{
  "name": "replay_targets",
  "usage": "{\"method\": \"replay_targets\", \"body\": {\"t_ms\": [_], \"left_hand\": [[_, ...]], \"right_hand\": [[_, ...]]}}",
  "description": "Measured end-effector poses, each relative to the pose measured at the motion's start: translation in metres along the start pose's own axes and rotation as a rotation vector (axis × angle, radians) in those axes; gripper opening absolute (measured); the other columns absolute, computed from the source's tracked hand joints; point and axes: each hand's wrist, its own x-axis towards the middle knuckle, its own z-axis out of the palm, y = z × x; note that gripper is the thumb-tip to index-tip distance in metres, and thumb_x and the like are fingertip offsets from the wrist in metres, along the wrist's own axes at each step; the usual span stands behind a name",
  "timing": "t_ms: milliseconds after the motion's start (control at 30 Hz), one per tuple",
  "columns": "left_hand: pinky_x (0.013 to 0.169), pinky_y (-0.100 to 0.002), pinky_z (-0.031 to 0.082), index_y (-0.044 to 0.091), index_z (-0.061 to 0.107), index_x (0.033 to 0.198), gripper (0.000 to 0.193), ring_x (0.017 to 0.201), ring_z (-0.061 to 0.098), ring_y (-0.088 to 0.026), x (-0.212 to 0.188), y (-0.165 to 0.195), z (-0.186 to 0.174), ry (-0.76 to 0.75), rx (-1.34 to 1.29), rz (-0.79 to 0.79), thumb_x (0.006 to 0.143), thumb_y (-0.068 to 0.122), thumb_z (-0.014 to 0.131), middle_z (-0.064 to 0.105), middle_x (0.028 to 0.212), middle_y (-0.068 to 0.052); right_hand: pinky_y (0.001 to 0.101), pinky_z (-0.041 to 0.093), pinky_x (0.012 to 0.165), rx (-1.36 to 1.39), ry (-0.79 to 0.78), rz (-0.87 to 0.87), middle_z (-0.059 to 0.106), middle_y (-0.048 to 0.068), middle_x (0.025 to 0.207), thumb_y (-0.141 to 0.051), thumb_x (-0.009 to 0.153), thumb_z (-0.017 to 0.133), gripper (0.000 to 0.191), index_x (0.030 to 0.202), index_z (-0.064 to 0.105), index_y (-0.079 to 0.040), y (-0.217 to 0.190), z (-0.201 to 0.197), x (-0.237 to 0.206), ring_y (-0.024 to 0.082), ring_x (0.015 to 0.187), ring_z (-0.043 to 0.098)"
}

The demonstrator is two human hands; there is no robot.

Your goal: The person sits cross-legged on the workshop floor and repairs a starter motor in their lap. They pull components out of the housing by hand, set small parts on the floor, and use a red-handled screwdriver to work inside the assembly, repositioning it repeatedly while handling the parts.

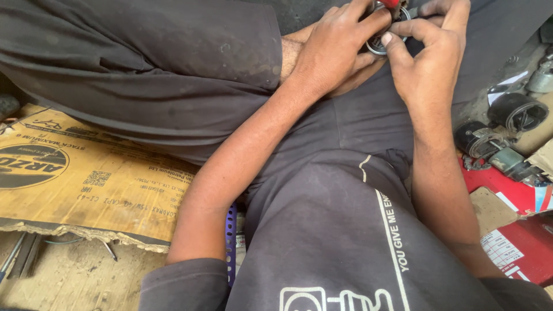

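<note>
Nearest me lay a flattened cardboard sheet (86, 178) on the floor to my left and red cartons (518, 230) to my right. Farther out, over my lap, my left hand (334, 52) and right hand (429, 60) both pinched a small round metal part (380, 45), fingers closed on its rim.

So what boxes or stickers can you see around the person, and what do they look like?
Flattened cardboard box: on the floor at left under the leg, tan with black print and a round black logo.
Red box: at right by the arm, flat, red with a white label.
Shirt print: white lettering on dark cloth, bottom centre.
</note>
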Motion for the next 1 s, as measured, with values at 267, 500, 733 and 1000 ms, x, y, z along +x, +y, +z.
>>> {"method": "replay_targets", "body": {"t_ms": [267,500,733,1000], "left_hand": [[0.084,-0.041,0.060,0.014,0.058,0.131,0.061,0.096,0.070,-0.030,-0.003,0.003,-0.006,0.019,-0.058,-0.010,0.081,0.023,0.091,0.062,0.123,-0.004],[0.085,-0.041,0.060,0.013,0.056,0.134,0.064,0.100,0.071,-0.030,-0.001,0.001,-0.002,0.038,-0.052,-0.012,0.080,0.021,0.089,0.064,0.122,-0.005],[0.085,-0.042,0.060,0.015,0.055,0.132,0.062,0.101,0.071,-0.031,-0.004,0.001,0.000,0.038,-0.054,-0.026,0.080,0.022,0.088,0.065,0.120,-0.004],[0.083,-0.044,0.059,0.017,0.055,0.132,0.062,0.100,0.071,-0.032,-0.005,0.005,-0.002,0.032,-0.065,-0.064,0.081,0.024,0.089,0.065,0.119,-0.004]], "right_hand": [[0.0364,0.054,0.096,0.040,0.041,0.010,0.049,0.013,0.129,0.005,0.092,0.085,0.013,0.101,0.076,0.003,0.006,0.009,0.000,0.022,0.101,0.061],[0.0350,0.053,0.096,0.006,0.102,0.009,0.049,0.009,0.126,0.005,0.090,0.080,0.015,0.103,0.076,0.001,0.011,0.020,-0.007,0.019,0.099,0.061],[0.0398,0.048,0.101,-0.038,0.088,-0.062,0.046,0.011,0.131,0.008,0.089,0.080,0.015,0.103,0.076,0.002,0.013,0.016,-0.009,0.021,0.103,0.058],[0.0340,0.053,0.104,0.125,0.026,0.034,0.045,0.011,0.134,0.009,0.090,0.077,0.016,0.105,0.078,0.003,0.016,0.011,-0.008,0.020,0.106,0.060]]}}
